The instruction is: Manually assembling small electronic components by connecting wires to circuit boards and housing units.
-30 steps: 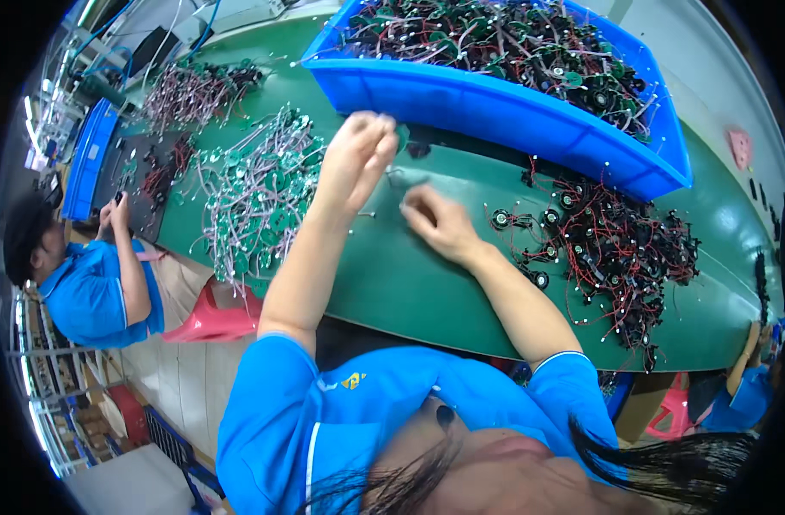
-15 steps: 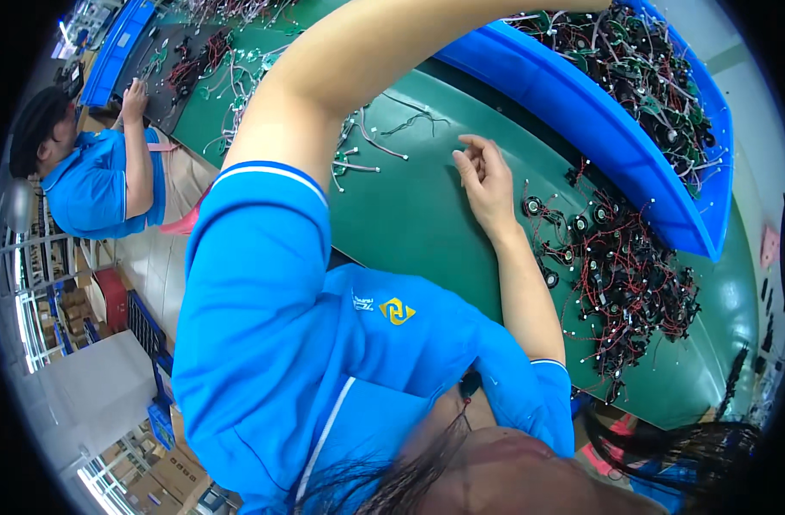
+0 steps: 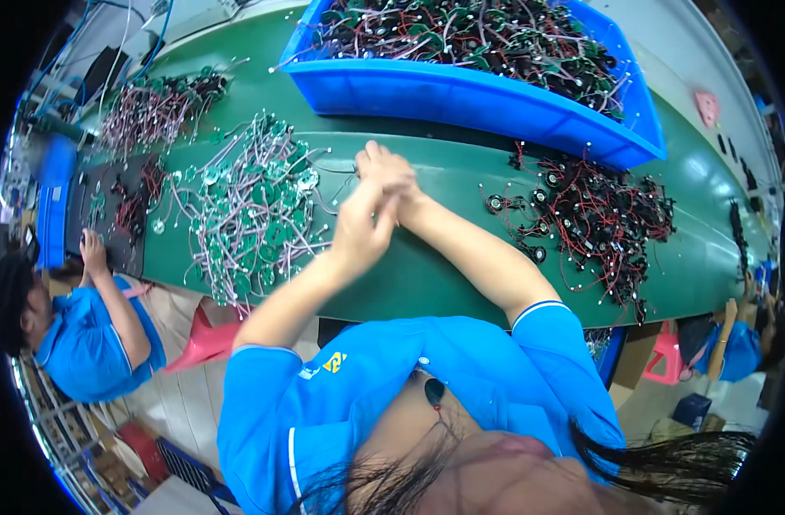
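Observation:
My left hand (image 3: 358,230) and my right hand (image 3: 391,174) meet above the green table (image 3: 461,163), fingers curled against each other. Whatever sits between them is hidden. Just left of the hands lies a heap of small round green boards with pale wires (image 3: 247,206); a thin wire runs from it toward my fingers. To the right is a pile of small black parts with red wires (image 3: 598,210). Behind the hands stands a long blue bin (image 3: 461,99) filled with tangled wired parts.
A second heap of wired boards (image 3: 152,107) lies at the far left of the table. A person in a blue shirt (image 3: 84,335) works at the left beside a pink stool (image 3: 205,339). Another person (image 3: 740,343) sits at the right edge.
My left arm, stretched far forward half a second ago, has come back, and its hand now meets my right hand. The view has swung back to centre on the table.

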`<state>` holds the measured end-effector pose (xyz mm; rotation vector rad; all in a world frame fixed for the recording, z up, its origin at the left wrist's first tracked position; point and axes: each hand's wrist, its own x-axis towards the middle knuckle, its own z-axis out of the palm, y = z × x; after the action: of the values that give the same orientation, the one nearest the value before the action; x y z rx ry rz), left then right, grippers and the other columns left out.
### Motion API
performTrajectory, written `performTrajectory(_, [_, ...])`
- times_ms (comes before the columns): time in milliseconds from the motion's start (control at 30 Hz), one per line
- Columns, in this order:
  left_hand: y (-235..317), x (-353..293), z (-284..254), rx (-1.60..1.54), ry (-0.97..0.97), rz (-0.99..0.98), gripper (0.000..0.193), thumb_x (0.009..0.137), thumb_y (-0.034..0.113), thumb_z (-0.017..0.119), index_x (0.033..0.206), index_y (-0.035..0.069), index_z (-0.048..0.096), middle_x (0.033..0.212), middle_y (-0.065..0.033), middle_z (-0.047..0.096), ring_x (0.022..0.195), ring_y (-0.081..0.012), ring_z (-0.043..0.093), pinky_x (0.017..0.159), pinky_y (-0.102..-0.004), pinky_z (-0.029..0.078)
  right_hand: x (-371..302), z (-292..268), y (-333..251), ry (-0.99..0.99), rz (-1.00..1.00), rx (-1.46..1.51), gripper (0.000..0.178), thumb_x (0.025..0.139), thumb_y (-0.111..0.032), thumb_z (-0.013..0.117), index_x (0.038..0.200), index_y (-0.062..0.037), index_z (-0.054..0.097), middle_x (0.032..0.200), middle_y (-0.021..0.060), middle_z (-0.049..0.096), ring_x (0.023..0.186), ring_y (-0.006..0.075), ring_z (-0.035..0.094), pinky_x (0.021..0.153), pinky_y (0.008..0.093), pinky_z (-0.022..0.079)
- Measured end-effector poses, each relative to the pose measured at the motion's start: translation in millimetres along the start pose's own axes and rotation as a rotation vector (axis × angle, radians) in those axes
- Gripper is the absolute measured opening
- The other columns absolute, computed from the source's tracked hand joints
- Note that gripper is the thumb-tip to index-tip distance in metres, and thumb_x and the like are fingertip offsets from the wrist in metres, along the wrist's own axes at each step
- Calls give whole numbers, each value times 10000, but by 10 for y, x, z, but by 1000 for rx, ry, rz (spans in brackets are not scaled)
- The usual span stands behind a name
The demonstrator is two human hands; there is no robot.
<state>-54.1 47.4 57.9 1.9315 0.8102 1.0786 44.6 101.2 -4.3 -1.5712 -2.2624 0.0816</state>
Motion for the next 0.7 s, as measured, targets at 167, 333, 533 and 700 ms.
performTrajectory(167, [-91,-228,126,-282,142,28,302,734,-140,426,948,21,565,1075,-109,579,710,-156,532,572,-217,425,-36,-123,102,-93,28,-45,91,787,-105,533,844,-37,517,833,112,525,724,266,585,614,351,487])
performTrajectory(333, [-296,-290,65,-310,118,-22,292,719,-154,407,892,18,568,1073,-111,569,697,-162,528,568,-218,419,-166,-646,327,-16,25,80,107,789,-101,575,863,-43,524,824,100,556,701,265,585,606,352,467])
performTrajectory(533, [-331,-381,59,-318,-41,-76,295,700,-158,412,879,21,566,1057,-102,563,693,-166,544,593,-229,436,83,-1626,118,203,-136,-96,89,788,-95,563,840,-52,505,783,75,529,670,247,557,581,330,441])
performTrajectory(700, [-360,-406,7,-276,-13,-104,292,695,-157,420,877,22,561,1038,-93,564,704,-177,566,616,-246,461,305,-1882,33,265,-291,-113,104,752,-110,562,813,-65,490,751,70,492,635,222,509,560,320,418])
